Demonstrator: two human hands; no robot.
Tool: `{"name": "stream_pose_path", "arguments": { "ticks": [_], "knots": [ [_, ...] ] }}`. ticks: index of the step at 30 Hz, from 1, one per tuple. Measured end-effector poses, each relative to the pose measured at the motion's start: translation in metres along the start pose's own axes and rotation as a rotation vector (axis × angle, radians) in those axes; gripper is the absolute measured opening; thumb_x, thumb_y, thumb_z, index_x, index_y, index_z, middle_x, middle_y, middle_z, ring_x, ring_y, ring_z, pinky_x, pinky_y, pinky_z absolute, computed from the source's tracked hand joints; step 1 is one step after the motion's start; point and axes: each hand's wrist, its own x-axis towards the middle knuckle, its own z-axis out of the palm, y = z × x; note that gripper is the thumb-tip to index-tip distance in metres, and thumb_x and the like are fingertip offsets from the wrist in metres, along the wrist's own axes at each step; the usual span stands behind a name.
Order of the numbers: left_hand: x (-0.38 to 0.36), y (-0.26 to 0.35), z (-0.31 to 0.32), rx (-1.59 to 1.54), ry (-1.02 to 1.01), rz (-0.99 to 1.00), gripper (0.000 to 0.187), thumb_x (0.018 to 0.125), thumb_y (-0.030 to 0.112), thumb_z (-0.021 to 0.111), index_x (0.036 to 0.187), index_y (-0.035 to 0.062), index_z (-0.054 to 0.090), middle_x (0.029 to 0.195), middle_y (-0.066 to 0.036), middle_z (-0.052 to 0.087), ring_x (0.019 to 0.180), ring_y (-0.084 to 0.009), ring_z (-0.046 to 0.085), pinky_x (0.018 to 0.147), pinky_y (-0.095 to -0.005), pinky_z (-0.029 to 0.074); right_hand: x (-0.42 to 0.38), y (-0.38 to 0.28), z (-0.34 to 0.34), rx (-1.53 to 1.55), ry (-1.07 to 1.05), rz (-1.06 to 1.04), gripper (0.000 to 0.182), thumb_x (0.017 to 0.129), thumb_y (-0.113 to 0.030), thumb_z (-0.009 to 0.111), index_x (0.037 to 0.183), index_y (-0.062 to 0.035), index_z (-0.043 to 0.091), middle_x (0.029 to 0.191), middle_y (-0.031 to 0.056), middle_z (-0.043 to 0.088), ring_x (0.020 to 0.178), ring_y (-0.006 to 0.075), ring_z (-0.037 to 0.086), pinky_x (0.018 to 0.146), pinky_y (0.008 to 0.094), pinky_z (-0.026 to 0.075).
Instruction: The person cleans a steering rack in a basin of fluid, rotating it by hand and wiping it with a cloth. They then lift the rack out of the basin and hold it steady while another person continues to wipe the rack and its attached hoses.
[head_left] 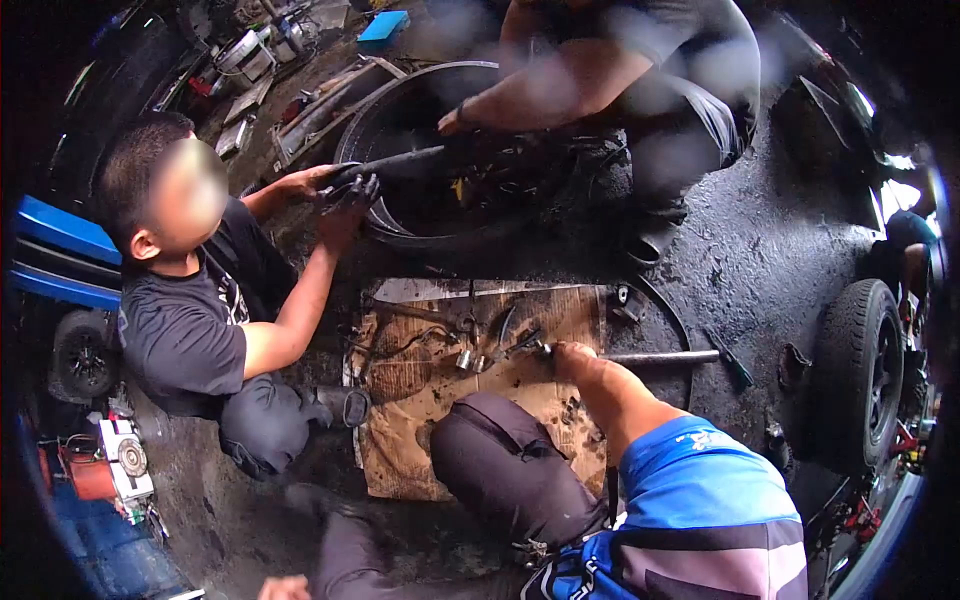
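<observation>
While the left hand [285, 588] is cropped below, right hand [575, 359] against metal bar [663, 357], both hands' finger state impossible to tell.

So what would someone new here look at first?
Probably the person crouching on the left, hands at a long dark piece over a big round rim. Next, maybe the stained cardboard in the middle, with shiny metal parts near the wearer's right hand. The chunky black wheel standing over on the right stands out too.
</observation>
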Motion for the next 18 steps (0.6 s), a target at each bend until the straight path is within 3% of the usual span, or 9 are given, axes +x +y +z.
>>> {"name": "stream_pose_path", "arguments": {
  "ticks": [2,5,7,9,10,11,15,17,18],
  "knots": [
    [0.03,0.018,-0.013,0.074,0.04,0.201,0.036,0.079,0.016,0.068,0.112,0.0031,0.061,0.093,-0.009,0.06,0.082,-0.0223,0.059,0.075,-0.0346,0.05,-0.012,-0.005,-0.01,0.116,0.16,0.157,0.023,0.081,-0.024,0.057,0.096,-0.0115,0.069,0.097,0.0101,0.07,0.088,0.0245,0.069,0.072,0.0389,0.056],
    [0.059,0.036,-0.018,0.011,0.072,0.489,0.038,0.078,0.015,0.068,0.111,-0.0002,0.06,0.098,-0.015,0.061,0.085,-0.0272,0.06,0.076,-0.0353,0.05,-0.011,-0.002,-0.02,0.228,0.055,0.194,0.024,0.083,-0.025,0.057,0.099,-0.0138,0.071,0.105,0.0088,0.069,0.097,0.0251,0.067,0.079,0.0392,0.055],
    [0.079,0.041,-0.012,-0.013,0.095,0.647,0.037,0.077,0.014,0.069,0.11,-0.002,0.06,0.097,-0.016,0.061,0.084,-0.0279,0.061,0.075,-0.0346,0.05,0.005,0.007,0.009,0.077,0.154,0.11,0.027,0.084,-0.028,0.057,0.101,-0.0138,0.071,0.105,0.0083,0.07,0.098,0.0256,0.067,0.078,0.0389,0.055],
    [0.097,0.045,-0.005,-0.055,0.082,0.711,0.036,0.078,0.014,0.069,0.109,-0.0024,0.061,0.097,-0.017,0.061,0.085,-0.0285,0.06,0.075,-0.0341,0.05,-0.005,0.002,-0.012,0.001,-0.017,0.064,0.032,0.084,-0.021,0.059,0.109,-0.0024,0.065,0.112,0.0166,0.066,0.104,0.0253,0.065,0.084,0.0366,0.054],
    [0.108,0.047,0.0,-0.059,0.104,0.783,0.041,0.08,0.015,0.068,0.117,-0.0003,0.059,0.089,-0.015,0.062,0.078,-0.0264,0.062,0.072,-0.034,0.05,0.016,0.009,0.012,0.226,0.075,0.231,0.026,0.085,-0.027,0.055,0.099,-0.0116,0.07,0.097,0.0102,0.071,0.092,0.0249,0.069,0.074,0.0369,0.055],
    [0.122,0.046,0.01,-0.063,0.063,0.733,0.042,0.062,0.028,0.074,0.093,0.0012,0.064,0.083,-0.018,0.063,0.078,-0.0355,0.061,0.073,-0.0436,0.05,0.017,0.013,0.019,0.224,0.078,0.232,0.026,0.085,-0.027,0.055,0.099,-0.0116,0.07,0.097,0.0102,0.071,0.092,0.0249,0.069,0.074,0.0369,0.055],
    [0.147,0.057,0.018,0.009,0.027,0.772,0.045,0.067,0.034,0.073,0.096,0.0016,0.065,0.09,-0.018,0.064,0.081,-0.0391,0.061,0.073,-0.0448,0.05,-0.011,-0.002,-0.021,0.165,0.189,0.101,0.025,0.085,-0.027,0.052,0.09,-0.0112,0.07,0.09,0.008,0.071,0.083,0.0226,0.07,0.067,0.0363,0.056],
    [0.162,0.062,0.023,-0.064,-0.07,0.787,0.045,0.07,0.033,0.073,0.103,0.0029,0.064,0.098,-0.017,0.065,0.089,-0.0389,0.061,0.079,-0.0444,0.05,-0.015,-0.008,-0.036,0.218,-0.051,0.221,0.036,0.088,-0.032,0.054,0.115,-0.0112,0.065,0.114,0.0123,0.066,0.108,0.0235,0.063,0.089,0.0361,0.051],
    [0.167,0.064,0.025,0.009,-0.135,0.743,0.048,0.072,0.032,0.074,0.11,0.0044,0.062,0.106,-0.018,0.064,0.098,-0.0373,0.06,0.086,-0.0443,0.048,-0.019,-0.013,-0.038,0.221,-0.006,0.267,0.035,0.087,-0.031,0.054,0.114,-0.0113,0.066,0.111,0.0116,0.067,0.104,0.0245,0.065,0.086,0.0369,0.052]
  ]
}}
